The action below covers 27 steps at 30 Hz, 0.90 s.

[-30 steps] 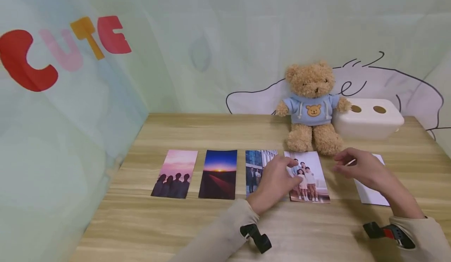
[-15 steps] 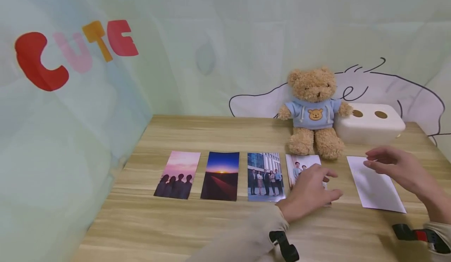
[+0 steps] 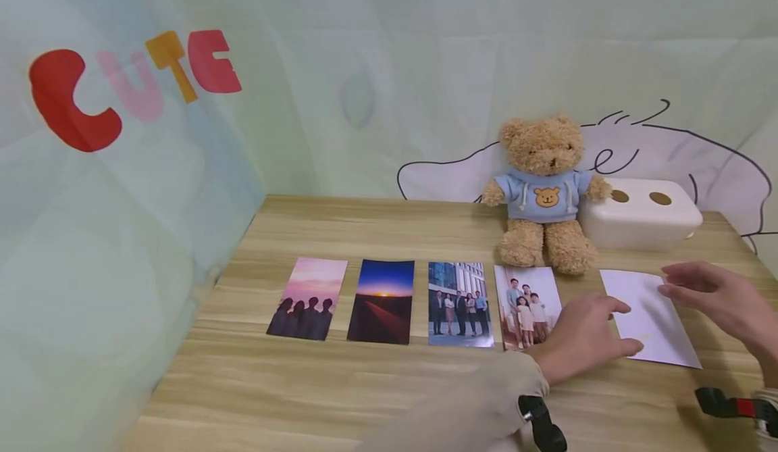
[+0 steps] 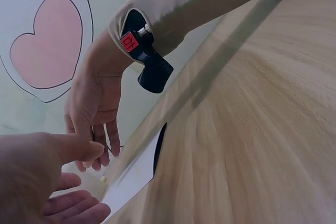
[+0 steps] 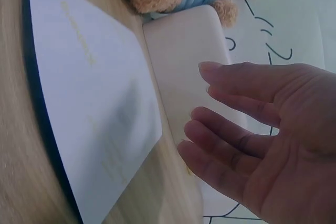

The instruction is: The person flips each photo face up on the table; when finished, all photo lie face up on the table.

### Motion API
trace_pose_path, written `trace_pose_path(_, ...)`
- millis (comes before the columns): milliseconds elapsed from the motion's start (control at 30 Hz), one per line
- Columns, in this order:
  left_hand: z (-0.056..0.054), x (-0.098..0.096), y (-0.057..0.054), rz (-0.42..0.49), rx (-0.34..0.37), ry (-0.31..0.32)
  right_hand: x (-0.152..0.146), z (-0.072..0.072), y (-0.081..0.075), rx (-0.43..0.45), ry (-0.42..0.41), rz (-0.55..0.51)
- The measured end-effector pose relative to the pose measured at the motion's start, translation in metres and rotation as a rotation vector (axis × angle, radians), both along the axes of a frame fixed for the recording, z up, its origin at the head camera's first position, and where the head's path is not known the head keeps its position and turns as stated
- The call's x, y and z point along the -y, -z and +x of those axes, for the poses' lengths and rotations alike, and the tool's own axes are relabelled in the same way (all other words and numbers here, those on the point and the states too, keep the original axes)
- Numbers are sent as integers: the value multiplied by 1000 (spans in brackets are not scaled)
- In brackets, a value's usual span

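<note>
A white card [image 3: 650, 320] lies on the table at the right, with faint yellow print showing in the right wrist view. My left hand [image 3: 583, 337] hovers at its left edge, fingers and thumb spread apart with nothing between them. Over by the card's right edge is my right hand [image 3: 720, 300], its fingers loosely bent and holding nothing. Just left of my left hand, which covers a corner of it, lies a family photo [image 3: 525, 303]. Further left in the row are a group photo before a building [image 3: 458, 307], a sunset road photo [image 3: 381, 303] and a pink-sky silhouette photo [image 3: 310, 300].
A teddy bear [image 3: 543, 195] in a blue hoodie sits behind the photos. Beside it stands a white box [image 3: 641, 215] with two round holes on top. A printed cloth backdrop [image 3: 340, 101] rises behind the wooden table [image 3: 304, 391].
My left hand has moved right, from over the group and family photos to the white card. My right hand has moved right across the card, uncovering most of it.
</note>
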State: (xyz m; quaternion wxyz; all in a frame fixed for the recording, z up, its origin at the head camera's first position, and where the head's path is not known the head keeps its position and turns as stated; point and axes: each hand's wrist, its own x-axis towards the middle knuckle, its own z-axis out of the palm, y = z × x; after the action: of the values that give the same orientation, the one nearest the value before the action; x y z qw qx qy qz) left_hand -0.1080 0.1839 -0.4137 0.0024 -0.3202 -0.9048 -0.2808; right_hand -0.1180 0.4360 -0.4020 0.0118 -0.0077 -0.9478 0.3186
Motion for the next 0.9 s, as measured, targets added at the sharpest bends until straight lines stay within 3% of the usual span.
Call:
trace_pose_path(200, -2, -15, 9, -24, -25, 2, -11, 2, 3, 36, 19, 23)
trace_pose_path(367, -4, -22, 13, -50, -1, -3, -17, 2, 5, 65, 4, 33)
trace_pose_path(767, -3, -31, 20, -196, -5, -103, -19, -5, 11, 162, -14, 61)
trace_pose_path(900, -4, -34, 23, -233, -42, -114, -16, -5, 8, 193, -14, 48)
